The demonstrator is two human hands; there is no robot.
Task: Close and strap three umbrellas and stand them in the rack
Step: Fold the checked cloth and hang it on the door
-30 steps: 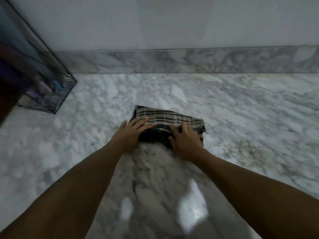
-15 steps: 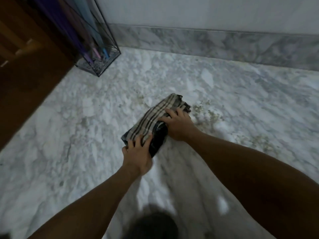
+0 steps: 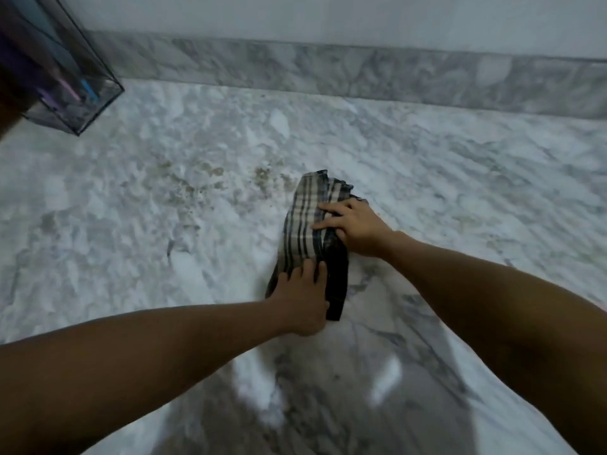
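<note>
A folded plaid umbrella (image 3: 304, 221), beige with dark stripes, lies on the marble floor (image 3: 197, 224), pointing away from me. My left hand (image 3: 302, 300) grips its near end, fingers curled over the top. My right hand (image 3: 356, 228) presses flat on its middle from the right, fingers stretched across the fabric. The strap is not visible. At the upper left stands the glass-sided rack (image 3: 95, 106), with the pink and blue tips of other umbrellas (image 3: 70, 93) showing at its bottom.
A marble skirting (image 3: 361, 73) runs along the white wall at the back. A dark wooden edge (image 3: 8, 119) borders the frame left of the rack. Brownish specks (image 3: 197, 178) mark the floor left of the umbrella.
The umbrella has swung from lying crosswise to pointing away from me, and sits further right in view. My left hand has shifted to its near end and my right hand to its side.
</note>
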